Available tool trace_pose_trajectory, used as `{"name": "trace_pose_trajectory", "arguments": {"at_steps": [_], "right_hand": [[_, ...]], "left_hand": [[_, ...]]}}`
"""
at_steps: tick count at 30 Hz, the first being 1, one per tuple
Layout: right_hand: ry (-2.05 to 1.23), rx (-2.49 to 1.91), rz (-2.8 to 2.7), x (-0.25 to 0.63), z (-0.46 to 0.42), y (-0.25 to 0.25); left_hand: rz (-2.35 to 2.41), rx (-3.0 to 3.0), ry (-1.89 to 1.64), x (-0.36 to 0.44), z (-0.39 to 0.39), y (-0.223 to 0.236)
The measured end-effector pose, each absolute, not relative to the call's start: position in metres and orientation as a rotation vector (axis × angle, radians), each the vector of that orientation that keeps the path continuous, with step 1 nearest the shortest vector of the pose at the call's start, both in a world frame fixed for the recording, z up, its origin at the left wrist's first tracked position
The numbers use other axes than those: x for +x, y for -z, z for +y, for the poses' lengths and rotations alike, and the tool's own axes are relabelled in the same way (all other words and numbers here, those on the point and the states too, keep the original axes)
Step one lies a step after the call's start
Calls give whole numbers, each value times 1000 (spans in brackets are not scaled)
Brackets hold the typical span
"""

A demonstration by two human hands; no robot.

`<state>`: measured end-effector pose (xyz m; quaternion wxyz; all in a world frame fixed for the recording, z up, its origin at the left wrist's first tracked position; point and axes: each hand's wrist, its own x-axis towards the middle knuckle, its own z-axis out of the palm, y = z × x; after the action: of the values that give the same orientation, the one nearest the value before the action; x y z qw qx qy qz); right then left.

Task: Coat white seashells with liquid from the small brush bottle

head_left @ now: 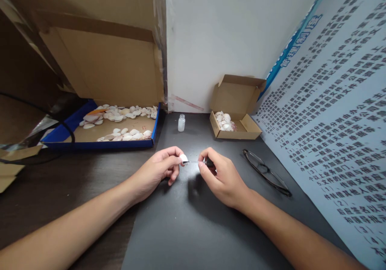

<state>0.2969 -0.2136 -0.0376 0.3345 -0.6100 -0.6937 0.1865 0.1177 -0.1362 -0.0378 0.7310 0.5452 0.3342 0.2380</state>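
My left hand (pixel 161 169) pinches a small white shell (pixel 183 158) between thumb and fingers, just above the dark table. My right hand (pixel 218 175) grips a thin brush (pixel 196 162) with a dark cap, its tip touching the shell. An open small glass bottle (pixel 181 122) stands on the table behind my hands.
A shallow blue-edged cardboard tray (pixel 99 144) with several shells lies at the back left. A small open cardboard box (pixel 238 119) with shells sits at the back right. Black-rimmed glasses (pixel 265 172) lie to the right, beside a slanted printed board (pixel 337 133). A black cable (pixel 36 113) loops at the left.
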Motion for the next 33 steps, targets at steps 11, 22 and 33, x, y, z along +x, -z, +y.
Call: {"name": "trace_pose_trajectory", "arguments": {"at_steps": [11, 22, 33], "right_hand": [[-490, -1605, -1803, 296, -213, 38], [-463, -1578, -1801, 297, -214, 36], [-412, -1506, -1762, 296, -214, 37]], "left_hand": [[738, 1197, -518, 117, -136, 38], [733, 1199, -516, 117, -136, 38], [734, 1185, -511, 117, -136, 38]]}}
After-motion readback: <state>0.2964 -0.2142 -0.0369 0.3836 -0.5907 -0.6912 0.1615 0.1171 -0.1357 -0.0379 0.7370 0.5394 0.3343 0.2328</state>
